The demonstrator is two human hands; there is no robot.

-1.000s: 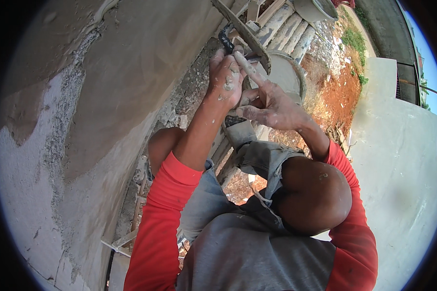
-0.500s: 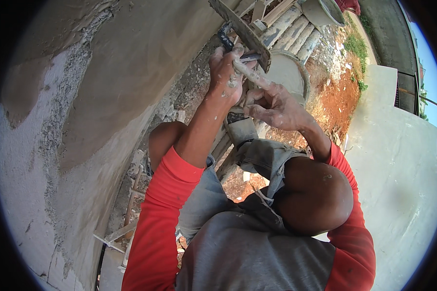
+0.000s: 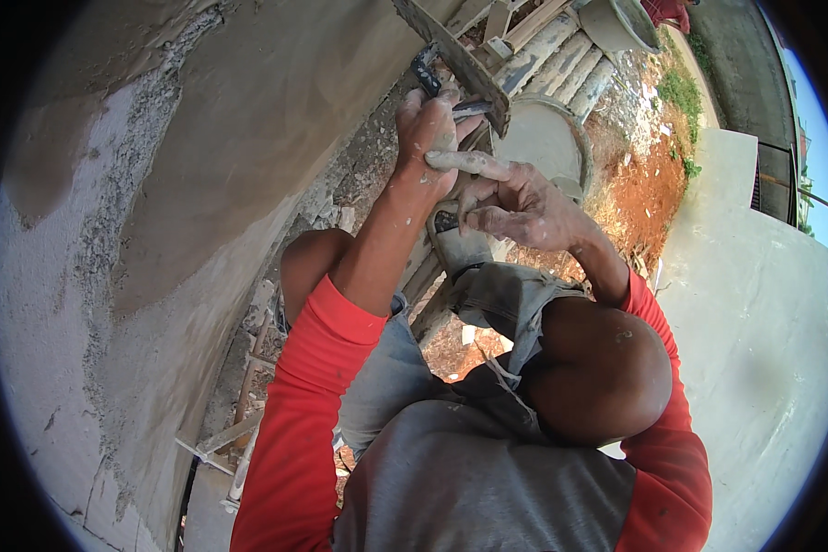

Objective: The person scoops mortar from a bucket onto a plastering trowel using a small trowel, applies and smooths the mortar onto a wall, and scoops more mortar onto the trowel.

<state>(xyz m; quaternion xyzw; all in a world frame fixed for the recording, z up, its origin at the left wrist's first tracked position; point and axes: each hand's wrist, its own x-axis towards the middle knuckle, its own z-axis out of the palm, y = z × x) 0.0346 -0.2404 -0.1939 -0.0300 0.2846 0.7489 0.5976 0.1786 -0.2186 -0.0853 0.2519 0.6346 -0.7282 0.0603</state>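
Note:
My left hand (image 3: 423,138) is closed around the dark handle of a plastering trowel (image 3: 460,69), whose long flat blade is held edge-on, close to the wall. Pale, wet smears cover the hand. My right hand (image 3: 531,210) holds nothing; its index finger, coated in plaster, stretches out and touches the base of my left hand, while its thumb and other fingers are bent but apart. Just beyond the hands is a round tub (image 3: 584,156) with smooth grey plaster in it.
A partly plastered wall (image 3: 193,184) rises on the left, with a rough crumbly strip. Wooden poles (image 3: 557,64) form a platform ahead, with a bucket (image 3: 614,26) at its far end. Reddish soil (image 3: 639,202) and a smooth grey slab (image 3: 745,304) are on the right.
My right index finger has slid back over my left hand toward its wrist. The left hand still grips the trowel, nearly in the same place.

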